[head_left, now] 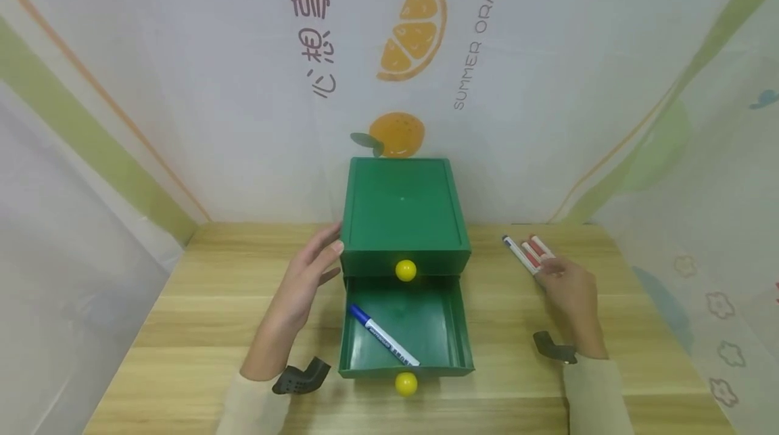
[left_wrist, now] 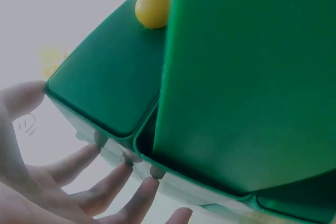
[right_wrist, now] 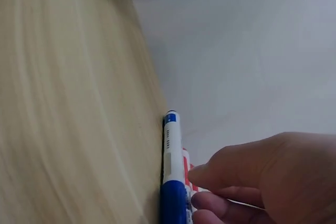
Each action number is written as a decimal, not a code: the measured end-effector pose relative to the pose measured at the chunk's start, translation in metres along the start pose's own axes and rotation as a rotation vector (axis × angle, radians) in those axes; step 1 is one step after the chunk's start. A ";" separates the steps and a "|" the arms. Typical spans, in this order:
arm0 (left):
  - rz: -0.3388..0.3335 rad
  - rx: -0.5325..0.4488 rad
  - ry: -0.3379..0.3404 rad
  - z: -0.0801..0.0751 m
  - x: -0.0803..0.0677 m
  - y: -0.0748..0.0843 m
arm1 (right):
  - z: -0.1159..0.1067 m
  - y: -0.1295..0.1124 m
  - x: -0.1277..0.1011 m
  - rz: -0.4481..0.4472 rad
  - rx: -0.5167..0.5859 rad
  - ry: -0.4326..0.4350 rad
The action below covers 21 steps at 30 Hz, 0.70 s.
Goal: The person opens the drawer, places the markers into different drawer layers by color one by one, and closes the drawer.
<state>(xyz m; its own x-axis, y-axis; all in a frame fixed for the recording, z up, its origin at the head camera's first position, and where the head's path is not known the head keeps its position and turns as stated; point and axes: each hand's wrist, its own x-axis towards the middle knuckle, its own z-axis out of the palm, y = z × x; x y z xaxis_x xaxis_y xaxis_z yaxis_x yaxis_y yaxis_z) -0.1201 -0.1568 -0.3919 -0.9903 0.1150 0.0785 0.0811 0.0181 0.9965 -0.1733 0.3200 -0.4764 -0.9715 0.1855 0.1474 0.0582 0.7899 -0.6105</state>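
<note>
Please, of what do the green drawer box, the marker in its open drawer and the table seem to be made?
Green drawer box: probably plastic, smooth and slightly glossy, with soft reflections.
Marker: likely plastic, smooth, with crisp printing and moulded-looking shape.
Table: wood or wood-look laminate, fairly matt; pale grain shows.

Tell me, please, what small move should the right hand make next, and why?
Probably the right hand should pinch one of the three markers on the table and lift it. Its fingers are at them, the lower drawer stands open with bare room around one blue-capped marker, and the left hand touches the green cabinet.
</note>
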 end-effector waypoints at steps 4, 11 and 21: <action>0.014 0.003 -0.015 -0.002 -0.001 0.001 | 0.002 0.003 0.000 -0.003 -0.023 -0.023; 0.021 0.008 -0.016 -0.002 -0.001 0.001 | 0.005 0.007 0.001 -0.030 -0.060 -0.034; 0.019 0.020 -0.014 -0.003 -0.002 0.002 | 0.010 -0.003 -0.003 -0.077 -0.082 -0.058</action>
<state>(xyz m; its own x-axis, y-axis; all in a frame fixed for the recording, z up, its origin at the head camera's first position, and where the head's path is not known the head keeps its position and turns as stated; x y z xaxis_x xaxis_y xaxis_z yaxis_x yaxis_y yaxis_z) -0.1186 -0.1597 -0.3899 -0.9868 0.1294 0.0972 0.1025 0.0355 0.9941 -0.1727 0.3114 -0.4825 -0.9854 0.0904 0.1444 -0.0004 0.8462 -0.5328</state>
